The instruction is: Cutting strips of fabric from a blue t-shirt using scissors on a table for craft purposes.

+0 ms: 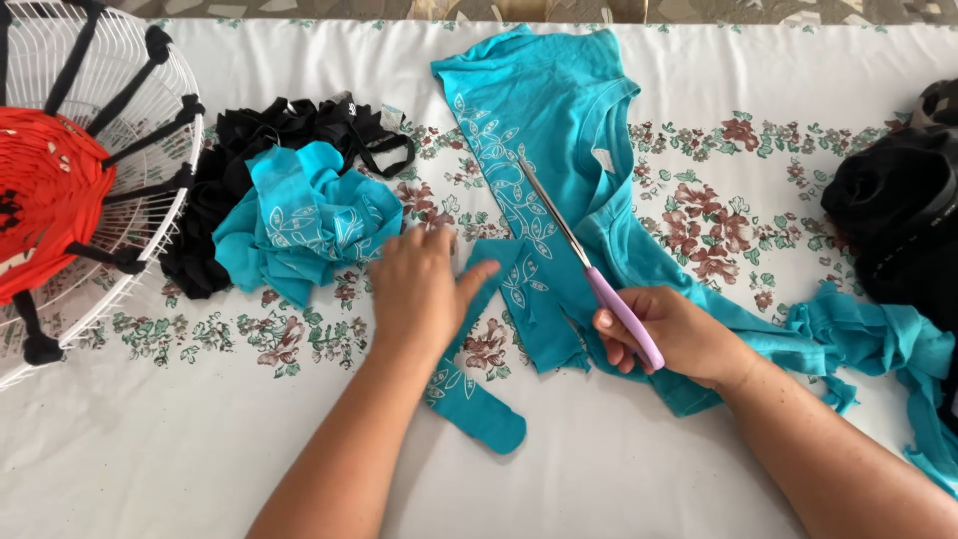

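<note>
A teal T-shirt (544,110) with a white leaf print lies spread on the table. My right hand (669,334) grips purple-handled scissors (584,255), whose blades lie along the shirt's printed strip. My left hand (419,289) rests flat, fingers apart, with its thumb on a cut teal strip (479,409) that runs toward the table's near edge.
A pile of teal fabric strips (304,220) sits on black strips (289,130) at left. A white wire fan guard (130,120) with orange and black weaving stands at far left. Black cloth (898,210) and more teal strips (888,344) lie at right. A floral tablecloth (718,210) covers the table.
</note>
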